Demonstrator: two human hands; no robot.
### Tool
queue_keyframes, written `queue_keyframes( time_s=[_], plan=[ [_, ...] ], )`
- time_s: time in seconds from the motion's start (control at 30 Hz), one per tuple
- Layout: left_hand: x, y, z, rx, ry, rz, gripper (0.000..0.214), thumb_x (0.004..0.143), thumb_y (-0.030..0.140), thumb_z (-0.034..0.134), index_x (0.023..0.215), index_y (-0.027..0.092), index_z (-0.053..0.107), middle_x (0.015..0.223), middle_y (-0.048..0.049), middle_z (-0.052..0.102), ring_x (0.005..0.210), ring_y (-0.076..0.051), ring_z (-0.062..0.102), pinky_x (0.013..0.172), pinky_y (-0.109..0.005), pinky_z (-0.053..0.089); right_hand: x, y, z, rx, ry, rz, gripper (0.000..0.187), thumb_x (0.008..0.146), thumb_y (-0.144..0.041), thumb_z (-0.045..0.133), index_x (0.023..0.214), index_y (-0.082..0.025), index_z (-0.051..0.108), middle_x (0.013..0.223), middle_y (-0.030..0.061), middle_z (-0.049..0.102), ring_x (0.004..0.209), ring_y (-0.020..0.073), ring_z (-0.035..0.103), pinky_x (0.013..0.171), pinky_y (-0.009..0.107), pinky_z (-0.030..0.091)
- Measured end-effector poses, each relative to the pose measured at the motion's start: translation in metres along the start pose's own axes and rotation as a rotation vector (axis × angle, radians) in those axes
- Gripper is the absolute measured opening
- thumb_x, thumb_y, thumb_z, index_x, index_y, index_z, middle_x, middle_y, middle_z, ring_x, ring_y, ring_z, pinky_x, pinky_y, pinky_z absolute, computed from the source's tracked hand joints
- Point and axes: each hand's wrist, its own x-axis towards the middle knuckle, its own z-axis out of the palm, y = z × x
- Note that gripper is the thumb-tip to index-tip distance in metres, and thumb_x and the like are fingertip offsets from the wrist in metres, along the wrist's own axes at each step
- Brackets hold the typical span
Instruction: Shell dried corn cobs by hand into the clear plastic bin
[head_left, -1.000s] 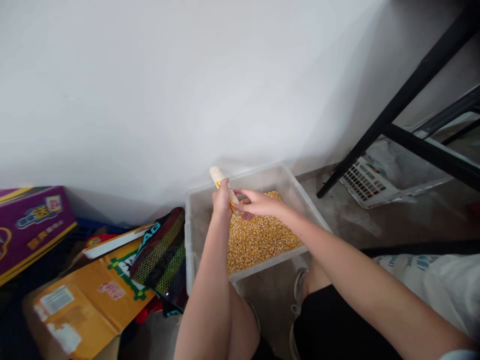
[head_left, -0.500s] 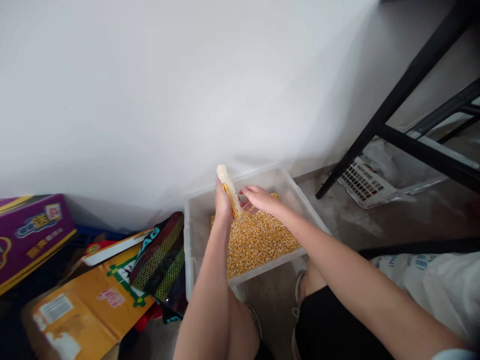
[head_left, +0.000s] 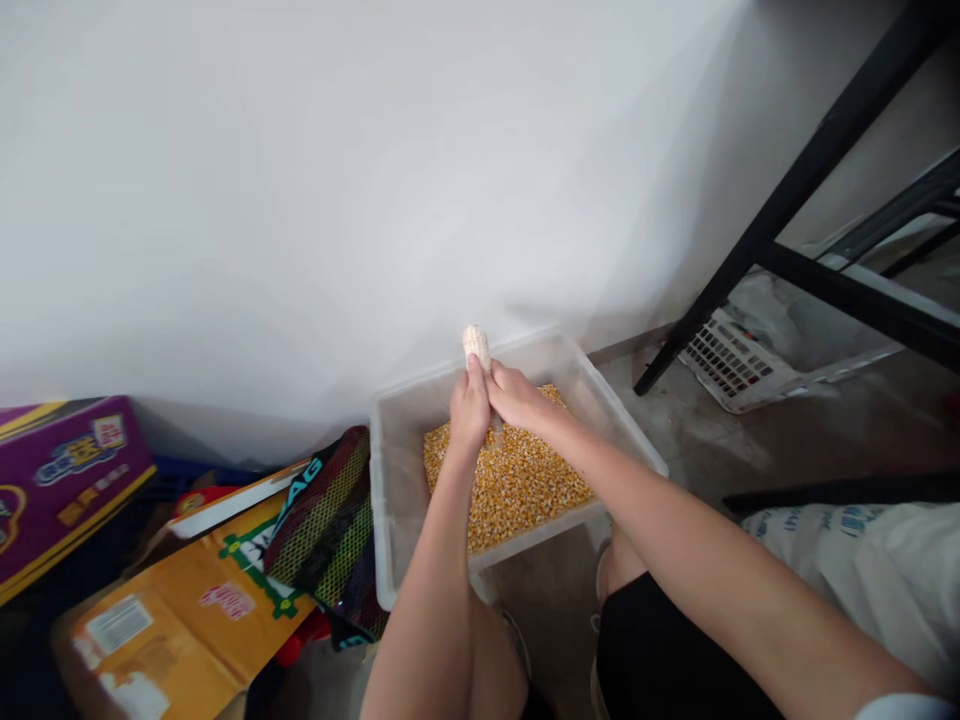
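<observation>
A corn cob (head_left: 476, 345), its upper end bare and pale, stands nearly upright over a clear plastic bin (head_left: 390, 470) of loose yellow kernels (head_left: 510, 480). My left hand (head_left: 469, 408) is wrapped round the cob's lower part. My right hand (head_left: 517, 395) is closed against the same cob from the right, its thumb pressed on it. Both hands hover above the far half of the bin, which sits on the floor against a white wall. My knees show below the bin.
Left of the bin lie a black and green mesh bag (head_left: 322, 515), an orange cardboard box (head_left: 180, 610) and a purple box (head_left: 56, 480). At the right stand black metal frame legs (head_left: 795, 190), a white plastic basket (head_left: 731, 365) and a white sack (head_left: 877, 575).
The cob has swung from leaning left to nearly upright and shifted right. My right hand has closed onto it beside the left hand. The yellow kernel rows seen earlier are hidden by the hands.
</observation>
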Motion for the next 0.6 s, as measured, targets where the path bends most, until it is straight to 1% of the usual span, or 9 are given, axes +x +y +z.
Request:
queue_keyframes(
  time_s=[0.03, 0.13, 0.33, 0.43, 0.53, 0.57, 0.6],
  plan=[
    [0.0, 0.0, -0.001, 0.037, -0.025, 0.027, 0.049, 0.076, 0.065, 0.048, 0.078, 0.018, 0.062, 0.088, -0.0144, 0.065, 0.1, -0.028, 0.056, 0.076, -0.031, 0.045, 0.001, 0.0, 0.001, -0.004, 0.0, 0.001, 0.057, 0.092, -0.06, 0.019, 0.107, -0.015, 0.052, 0.097, 0.0156, 0.065, 0.092, 0.0255, 0.061, 0.075, 0.031, 0.043],
    [0.002, -0.001, -0.004, 0.067, -0.041, 0.016, 0.047, 0.077, 0.063, 0.049, 0.077, 0.017, 0.062, 0.085, -0.014, 0.065, 0.096, -0.028, 0.057, 0.074, -0.031, 0.045, 0.002, 0.0, 0.005, -0.001, -0.002, 0.024, 0.055, 0.093, -0.057, 0.019, 0.108, -0.016, 0.052, 0.098, 0.0148, 0.065, 0.093, 0.0248, 0.061, 0.078, 0.031, 0.042],
    [0.003, -0.006, -0.01, 0.048, 0.027, 0.013, 0.046, 0.079, 0.06, 0.048, 0.074, 0.017, 0.063, 0.078, -0.0116, 0.065, 0.084, -0.024, 0.058, 0.069, -0.028, 0.043, 0.002, -0.006, 0.013, -0.063, 0.021, 0.026, 0.055, 0.094, -0.054, 0.016, 0.105, -0.015, 0.052, 0.093, 0.0149, 0.065, 0.089, 0.0236, 0.061, 0.075, 0.03, 0.042],
    [0.005, -0.007, -0.012, 0.116, 0.035, 0.049, 0.046, 0.081, 0.058, 0.045, 0.073, 0.016, 0.064, 0.078, -0.0118, 0.066, 0.08, -0.023, 0.058, 0.069, -0.028, 0.042, 0.0, -0.008, 0.015, -0.073, 0.047, -0.001, 0.052, 0.096, -0.048, 0.016, 0.105, -0.013, 0.052, 0.094, 0.0163, 0.065, 0.089, 0.0234, 0.061, 0.076, 0.03, 0.042],
    [0.006, -0.005, -0.012, 0.168, 0.033, 0.057, 0.047, 0.083, 0.058, 0.043, 0.073, 0.017, 0.064, 0.079, -0.0127, 0.066, 0.082, -0.024, 0.06, 0.069, -0.029, 0.043, -0.001, -0.008, 0.017, -0.023, 0.084, -0.03, 0.047, 0.097, -0.044, 0.018, 0.108, -0.013, 0.052, 0.096, 0.0145, 0.065, 0.091, 0.022, 0.061, 0.078, 0.029, 0.043],
    [0.005, -0.004, -0.011, 0.136, 0.043, 0.043, 0.046, 0.083, 0.058, 0.044, 0.074, 0.017, 0.064, 0.081, -0.0127, 0.066, 0.084, -0.024, 0.06, 0.069, -0.028, 0.043, -0.001, -0.008, 0.017, 0.012, 0.092, -0.038, 0.046, 0.097, -0.043, 0.019, 0.11, -0.015, 0.052, 0.098, 0.0129, 0.065, 0.092, 0.0212, 0.061, 0.079, 0.029, 0.043],
    [0.005, -0.003, -0.011, 0.067, 0.066, -0.004, 0.044, 0.081, 0.058, 0.047, 0.075, 0.018, 0.064, 0.083, -0.0123, 0.066, 0.087, -0.024, 0.06, 0.07, -0.028, 0.044, 0.0, -0.007, 0.017, 0.052, 0.096, -0.04, 0.045, 0.097, -0.043, 0.019, 0.111, -0.016, 0.053, 0.1, 0.0111, 0.065, 0.094, 0.0204, 0.06, 0.08, 0.028, 0.043]
  ],
)
